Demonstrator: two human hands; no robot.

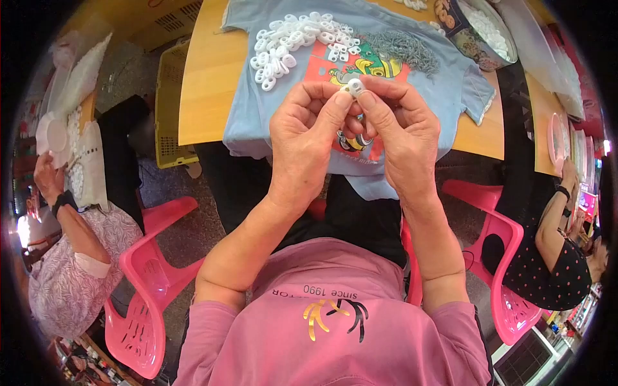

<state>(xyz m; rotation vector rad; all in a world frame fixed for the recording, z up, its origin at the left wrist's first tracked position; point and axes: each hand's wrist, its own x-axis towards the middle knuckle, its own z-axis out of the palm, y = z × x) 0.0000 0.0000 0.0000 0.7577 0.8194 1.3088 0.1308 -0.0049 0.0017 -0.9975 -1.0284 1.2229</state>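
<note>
Above the table's near edge, my left hand [306, 132] and my right hand [402, 125] meet, thumbs and fingertips pinching one small white plastic piece with a hole [355, 86]. Both hands are closed on it, and the curled fingers hide part of it. Beyond them, a heap of similar white plastic pieces [293, 37] lies on a light blue T-shirt [241, 83] spread over the table. To the right of that heap is a tangle of thin grey cords [405, 50]. A red and yellow print on the shirt shows around my hands.
The wooden table [199, 96] carries a round patterned tin [473, 38] of white pieces at far right. A yellow crate [172, 103] stands left of the table. Pink chairs [151, 283] flank me. Other people work at both sides; one person's hand [48, 177] shows at left.
</note>
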